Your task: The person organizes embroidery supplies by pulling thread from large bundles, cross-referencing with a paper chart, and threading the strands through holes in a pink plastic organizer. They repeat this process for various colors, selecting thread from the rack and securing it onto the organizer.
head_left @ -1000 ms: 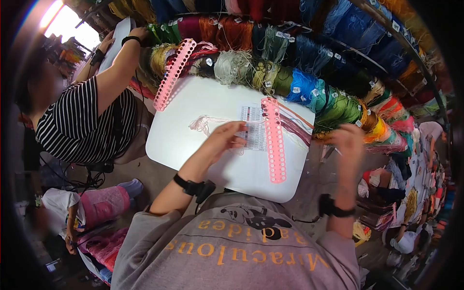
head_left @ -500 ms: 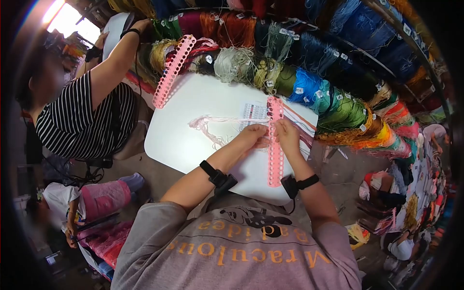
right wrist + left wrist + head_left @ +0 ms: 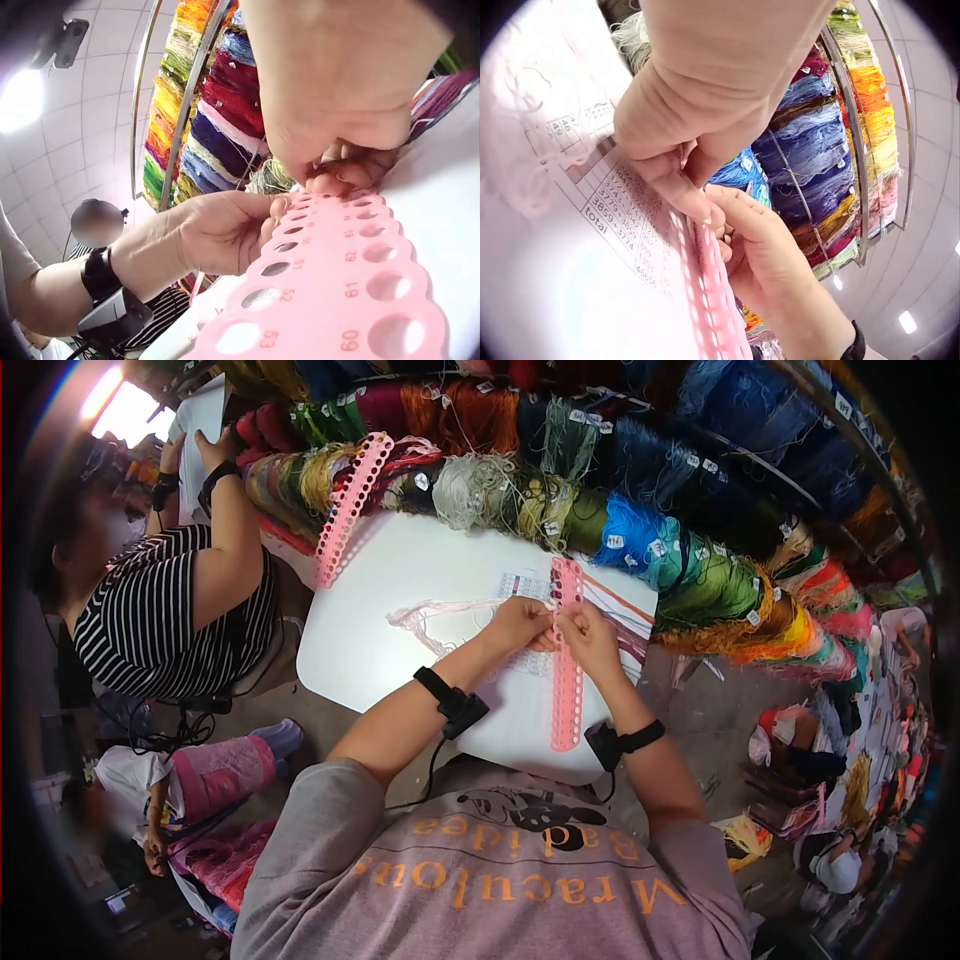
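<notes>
A long pink thread card (image 3: pixel 567 700) with numbered holes along both edges lies over the white board (image 3: pixel 345 650). Fingers of my left hand (image 3: pixel 522 625) pinch at its left edge, toward the upper half. Opposite, my right hand (image 3: pixel 590 638) curls its fingertips onto the card's right side, close to the left fingertips. In the right wrist view both hands meet at the far end of the visible card (image 3: pixel 315 277); I cannot tell what strand lies between the fingertips. A loose pale pink skein (image 3: pixel 410 622) stretches across the board toward the left hand.
A printed chart (image 3: pixel 515 582) lies partly under the hands. Coloured threads (image 3: pixel 620 615) trail right of the card. Another pink card (image 3: pixel 352 510) leans at the board's upper left. Racks of labelled skeins (image 3: pixel 640 540) border the far side. A person in stripes (image 3: pixel 180 620) sits at left.
My right hand came down from the right onto the card, and my left hand moved right to its edge. Both have stayed there since, shifting slightly. The striped-shirt person's hands moved left with a white sheet.
</notes>
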Demonstrator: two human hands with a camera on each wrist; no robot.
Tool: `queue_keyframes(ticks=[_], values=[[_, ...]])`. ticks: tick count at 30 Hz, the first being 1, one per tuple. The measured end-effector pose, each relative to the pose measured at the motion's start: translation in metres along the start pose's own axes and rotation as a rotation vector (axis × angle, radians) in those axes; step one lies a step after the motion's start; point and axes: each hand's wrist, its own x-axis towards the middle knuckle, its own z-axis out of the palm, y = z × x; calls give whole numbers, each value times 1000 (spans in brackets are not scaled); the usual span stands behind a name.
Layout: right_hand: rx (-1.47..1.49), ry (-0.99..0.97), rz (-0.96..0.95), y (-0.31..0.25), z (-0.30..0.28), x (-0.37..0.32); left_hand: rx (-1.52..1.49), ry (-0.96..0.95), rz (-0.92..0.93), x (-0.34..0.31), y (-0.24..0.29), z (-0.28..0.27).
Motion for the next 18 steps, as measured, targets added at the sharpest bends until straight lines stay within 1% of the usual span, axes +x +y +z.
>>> queue_keyframes(ticks=[1,3,4,5,6,7,8,11,12,14,15,16,17,18], values=[[-6,-39,57,-2,-1,0,0,0,-2,0,0,-3],[26,-51,54,0,1,-2,300,186,20,-9,10,-12],[58,-59,49,1,1,-3,328,228,48,-14,18,-22],[64,-53,51,2,1,-3,228,212,61,-16,22,-39],[19,-80,33,4,0,-3,1,133,62,-30,42,-48],[-27,-106,14,6,0,-3,-158,78,36,-40,60,-56],[-22,-103,16,6,0,-3,-329,69,55,-50,77,-60],[-65,-113,17,2,-1,-3,-795,-255,185,-66,102,-71],[-40,-111,30,0,-2,-4,-794,-255,187,-64,98,-69],[-17,-114,37,3,-3,-4,-602,-322,203,-50,82,-54],[196,-156,96,10,-5,-3,-369,-161,60,-45,72,-36],[408,-201,158,14,-7,-2,-134,-139,-35,-40,62,-21],[405,-209,155,13,-10,-1,-11,-199,-41,-33,40,-13],[466,-244,137,10,-14,0,79,-199,-71,-27,24,-2]])
